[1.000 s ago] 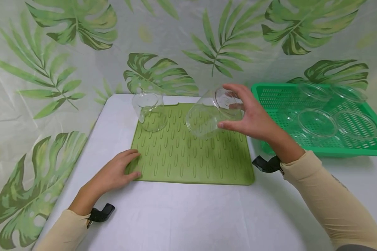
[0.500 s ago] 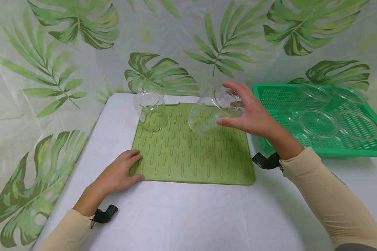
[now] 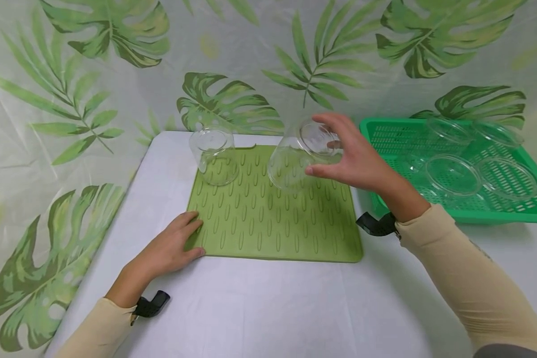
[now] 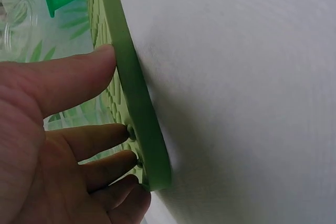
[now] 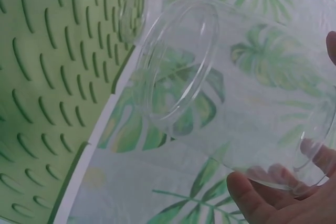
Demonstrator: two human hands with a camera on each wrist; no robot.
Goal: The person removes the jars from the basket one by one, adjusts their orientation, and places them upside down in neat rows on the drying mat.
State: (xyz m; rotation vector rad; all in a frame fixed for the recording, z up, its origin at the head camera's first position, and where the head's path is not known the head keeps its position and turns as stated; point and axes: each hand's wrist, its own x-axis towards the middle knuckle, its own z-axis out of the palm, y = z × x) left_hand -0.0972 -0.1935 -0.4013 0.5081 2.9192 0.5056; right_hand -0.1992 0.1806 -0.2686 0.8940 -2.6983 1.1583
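My right hand (image 3: 362, 159) holds a clear cup (image 3: 288, 161) by its base end, thumb on the near side and fingers on the far side. The cup is tilted, mouth downward, over the back of a green ridged mat (image 3: 259, 219). In the right wrist view the cup's round mouth (image 5: 181, 61) points toward the mat, apart from my fingers. Another clear cup (image 3: 215, 158) stands upside down on the mat's back left corner. My left hand (image 3: 170, 248) rests at the mat's left edge, its fingertips touching the mat and holding nothing.
To the right is a green plastic basket (image 3: 429, 216) with several clear cups (image 3: 454, 174) in it. White cloth (image 3: 273, 303) covers the table. A leaf-printed curtain (image 3: 232, 49) hangs behind the table.
My right hand and the cup have shifted slightly up and left, with the cup a little more upright. My left hand has slid slightly to the right along the mat's edge.
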